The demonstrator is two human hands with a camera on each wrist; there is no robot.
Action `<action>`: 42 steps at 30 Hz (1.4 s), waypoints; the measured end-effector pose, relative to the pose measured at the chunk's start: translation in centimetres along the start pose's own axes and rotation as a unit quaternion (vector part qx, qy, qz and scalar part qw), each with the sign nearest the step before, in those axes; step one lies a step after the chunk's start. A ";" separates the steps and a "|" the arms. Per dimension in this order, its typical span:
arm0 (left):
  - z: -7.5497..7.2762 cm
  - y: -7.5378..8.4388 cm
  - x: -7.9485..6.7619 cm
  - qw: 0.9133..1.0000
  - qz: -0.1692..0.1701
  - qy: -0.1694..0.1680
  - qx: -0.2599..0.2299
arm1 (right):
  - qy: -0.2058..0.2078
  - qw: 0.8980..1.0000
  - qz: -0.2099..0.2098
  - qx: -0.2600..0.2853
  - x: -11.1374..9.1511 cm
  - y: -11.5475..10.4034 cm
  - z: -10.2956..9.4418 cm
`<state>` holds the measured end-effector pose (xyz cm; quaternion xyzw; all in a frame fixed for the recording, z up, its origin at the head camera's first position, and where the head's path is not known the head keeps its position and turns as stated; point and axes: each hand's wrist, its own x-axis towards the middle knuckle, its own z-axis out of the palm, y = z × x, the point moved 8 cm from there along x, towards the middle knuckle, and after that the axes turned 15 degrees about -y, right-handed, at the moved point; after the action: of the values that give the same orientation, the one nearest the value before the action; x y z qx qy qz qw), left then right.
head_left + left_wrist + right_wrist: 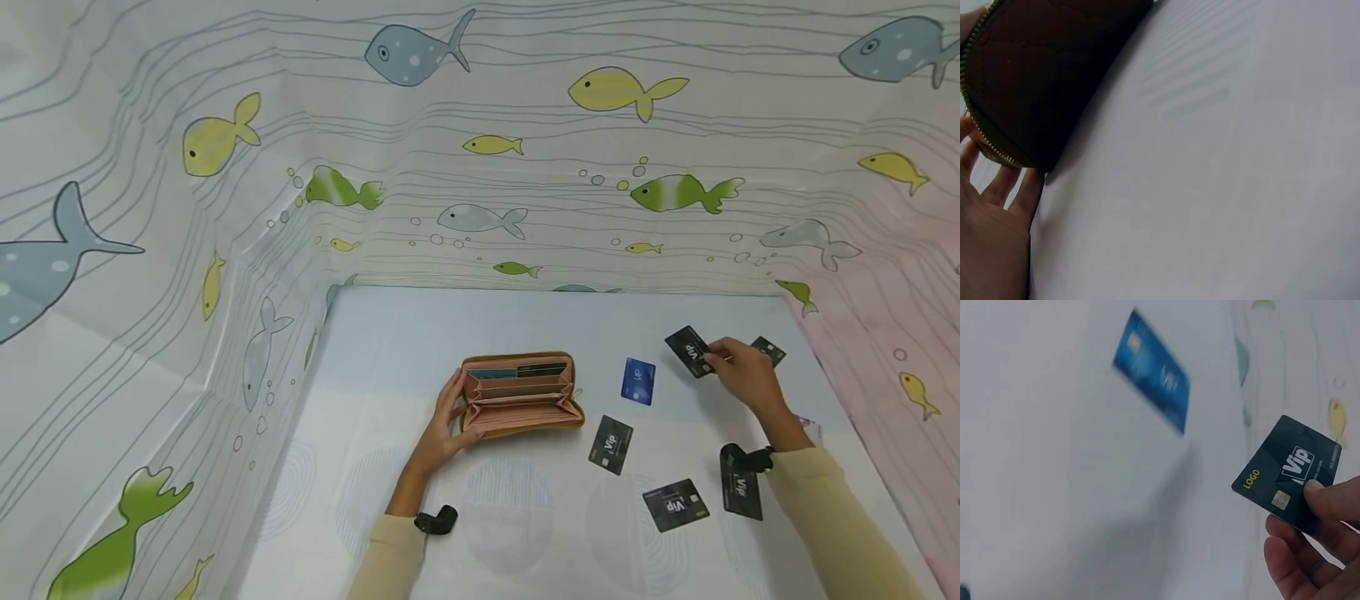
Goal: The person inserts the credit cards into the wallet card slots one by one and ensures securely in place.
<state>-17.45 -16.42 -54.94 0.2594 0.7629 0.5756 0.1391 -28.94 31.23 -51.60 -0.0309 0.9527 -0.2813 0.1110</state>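
An unzipped tan wallet (517, 419) lies open on the table, with cards (517, 372) tucked in its back slots. My left hand (442, 433) holds the wallet's left end, thumb at the front corner and fingers along the side. In the left wrist view the wallet (1029, 69) shows its dark quilted outside and zip beside the fingers (1000, 184). My right hand (746, 375) pinches a black Vip card (687, 350) above the table. The right wrist view shows that card (1291, 472) between thumb and fingers, with its chip and LOGO print visible.
A blue card (638, 382) and black cards (611, 444) (676, 505) lie right of the wallet. Another black card (742, 496) is partly behind the right wrist camera. One more black card (770, 350) and a pale card (810, 429) lie near the right arm.
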 end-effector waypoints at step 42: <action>0.2 -3.7 0.0 1.000 0.012 0.025 0.007 | -0.126 0.940 -0.316 -0.020 1.0 -25.2 9.0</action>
<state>-18.23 -16.98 -58.52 0.2548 0.7672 0.5781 0.1109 -27.91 5.21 -45.44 -0.3681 0.8774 -0.2765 0.1351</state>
